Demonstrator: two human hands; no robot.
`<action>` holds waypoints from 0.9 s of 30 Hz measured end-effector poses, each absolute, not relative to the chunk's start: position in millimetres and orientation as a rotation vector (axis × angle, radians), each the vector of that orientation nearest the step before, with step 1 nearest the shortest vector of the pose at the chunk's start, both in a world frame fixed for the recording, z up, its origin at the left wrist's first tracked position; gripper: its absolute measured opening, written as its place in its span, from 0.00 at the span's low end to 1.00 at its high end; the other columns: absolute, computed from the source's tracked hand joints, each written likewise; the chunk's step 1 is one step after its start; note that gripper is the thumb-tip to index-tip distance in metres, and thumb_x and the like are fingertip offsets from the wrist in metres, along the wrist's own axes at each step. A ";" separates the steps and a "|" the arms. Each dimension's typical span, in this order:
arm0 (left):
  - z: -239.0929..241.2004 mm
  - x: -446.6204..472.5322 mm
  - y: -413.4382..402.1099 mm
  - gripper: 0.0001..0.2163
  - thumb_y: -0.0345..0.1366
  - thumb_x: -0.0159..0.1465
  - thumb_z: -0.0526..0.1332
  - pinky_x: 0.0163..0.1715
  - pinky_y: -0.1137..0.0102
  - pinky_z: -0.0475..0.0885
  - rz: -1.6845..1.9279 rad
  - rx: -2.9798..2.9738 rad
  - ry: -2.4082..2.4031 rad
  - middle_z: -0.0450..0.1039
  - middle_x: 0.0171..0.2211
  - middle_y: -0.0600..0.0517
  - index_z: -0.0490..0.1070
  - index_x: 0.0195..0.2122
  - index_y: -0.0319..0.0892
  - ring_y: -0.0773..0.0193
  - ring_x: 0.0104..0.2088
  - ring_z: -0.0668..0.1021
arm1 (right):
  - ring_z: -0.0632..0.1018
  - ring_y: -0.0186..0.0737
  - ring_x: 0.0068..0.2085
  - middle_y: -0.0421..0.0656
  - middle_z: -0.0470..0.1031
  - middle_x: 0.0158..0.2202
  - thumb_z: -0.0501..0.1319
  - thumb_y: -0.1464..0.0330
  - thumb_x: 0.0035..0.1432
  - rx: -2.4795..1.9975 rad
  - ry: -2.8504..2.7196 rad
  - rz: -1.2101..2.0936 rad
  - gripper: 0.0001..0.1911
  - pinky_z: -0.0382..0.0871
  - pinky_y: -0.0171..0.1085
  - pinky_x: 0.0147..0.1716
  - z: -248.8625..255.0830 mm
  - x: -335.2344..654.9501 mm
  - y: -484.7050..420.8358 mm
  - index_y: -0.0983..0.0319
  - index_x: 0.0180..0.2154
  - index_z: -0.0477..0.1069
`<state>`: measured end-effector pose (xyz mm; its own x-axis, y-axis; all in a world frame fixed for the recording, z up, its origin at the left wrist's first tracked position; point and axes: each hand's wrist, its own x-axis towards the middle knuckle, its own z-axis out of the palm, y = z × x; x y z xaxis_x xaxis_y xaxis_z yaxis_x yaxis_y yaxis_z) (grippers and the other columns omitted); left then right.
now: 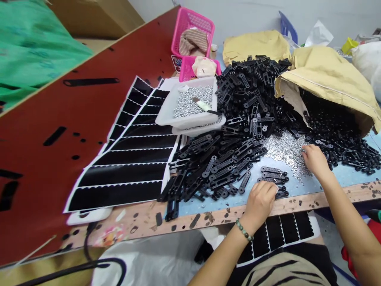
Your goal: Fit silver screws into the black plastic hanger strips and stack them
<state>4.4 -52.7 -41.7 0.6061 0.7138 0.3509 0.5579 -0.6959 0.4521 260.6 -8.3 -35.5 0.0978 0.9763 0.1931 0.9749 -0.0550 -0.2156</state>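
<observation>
My left hand (262, 198) is closed, its fingers curled over the near end of a short row of black plastic links (272, 175) at the table's front edge. The fingers cover parts of the lower links, so whatever they grip is hidden. At the right rim of a spread of small silver metal pieces (284, 150) is my right hand (316, 161), fingertips drawn together in a pinch. Anything between those fingertips is too small to make out. Left of the row lies a big heap of similar black links (223, 167).
A white tub (166, 109) of silver pins, with a knife (204, 105) on top, stands behind the heap. Smaller black parts (342, 153) spill from a yellow sack (333, 79) at right. Black adhesive sheets (125, 174) and a slanted red board (89, 107) are at left. Pink baskets (175, 33) stand behind.
</observation>
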 end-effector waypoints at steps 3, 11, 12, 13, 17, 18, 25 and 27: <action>-38.6 4.0 -51.4 0.11 0.26 0.67 0.50 0.35 0.65 0.67 0.748 2.587 0.996 0.75 0.33 0.50 0.70 0.33 0.42 0.61 0.34 0.73 | 0.71 0.48 0.41 0.50 0.72 0.37 0.53 0.73 0.62 -2.147 -1.993 -0.001 0.10 0.65 0.41 0.41 -44.4 261.8 3.3 0.62 0.37 0.73; -39.4 4.1 -50.6 0.09 0.25 0.66 0.51 0.36 0.65 0.68 0.760 2.592 1.017 0.74 0.37 0.48 0.69 0.36 0.41 0.60 0.36 0.73 | 0.71 0.46 0.43 0.49 0.72 0.40 0.52 0.75 0.62 -2.114 -2.027 0.026 0.12 0.65 0.40 0.42 -45.0 261.8 3.6 0.62 0.42 0.72; -39.9 5.5 -50.9 0.09 0.25 0.66 0.51 0.36 0.65 0.68 0.749 2.600 1.007 0.74 0.37 0.48 0.69 0.36 0.41 0.59 0.36 0.73 | 0.71 0.46 0.43 0.49 0.72 0.41 0.52 0.74 0.62 -2.111 -2.029 0.026 0.12 0.65 0.40 0.43 -44.0 260.6 2.6 0.63 0.42 0.72; -40.4 7.1 -51.4 0.09 0.25 0.66 0.51 0.36 0.65 0.68 0.738 2.609 0.998 0.73 0.37 0.47 0.68 0.36 0.41 0.59 0.36 0.73 | 0.71 0.47 0.44 0.50 0.72 0.42 0.52 0.74 0.62 -2.107 -2.024 0.024 0.12 0.65 0.40 0.43 -43.1 258.7 2.1 0.63 0.43 0.72; -42.9 13.0 -53.3 0.08 0.26 0.66 0.51 0.36 0.64 0.68 0.711 2.615 0.981 0.73 0.36 0.48 0.67 0.35 0.40 0.59 0.36 0.72 | 0.71 0.47 0.43 0.50 0.71 0.41 0.52 0.72 0.63 -2.082 -2.000 0.046 0.11 0.64 0.41 0.44 -41.5 247.0 3.8 0.63 0.44 0.71; -43.8 13.5 -53.4 0.08 0.26 0.67 0.51 0.36 0.64 0.68 0.708 2.607 0.984 0.73 0.36 0.48 0.67 0.35 0.40 0.59 0.36 0.72 | 0.71 0.47 0.43 0.50 0.72 0.40 0.53 0.72 0.62 -2.077 -2.000 0.058 0.10 0.64 0.41 0.44 -41.7 244.4 4.7 0.63 0.42 0.71; -45.8 5.9 -47.7 0.06 0.29 0.68 0.51 0.39 0.64 0.71 0.798 2.355 0.972 0.72 0.36 0.48 0.67 0.37 0.41 0.60 0.37 0.73 | 0.72 0.45 0.42 0.48 0.72 0.39 0.49 0.70 0.65 -1.902 -1.905 0.165 0.11 0.66 0.41 0.43 -37.8 239.6 -10.5 0.61 0.40 0.70; -42.9 3.8 -45.2 0.06 0.28 0.68 0.52 0.40 0.66 0.72 0.838 2.228 0.926 0.71 0.37 0.49 0.67 0.38 0.41 0.62 0.38 0.74 | 0.73 0.43 0.40 0.47 0.71 0.37 0.49 0.69 0.65 -1.722 -1.821 0.247 0.11 0.68 0.41 0.42 -35.0 234.6 -27.7 0.60 0.40 0.70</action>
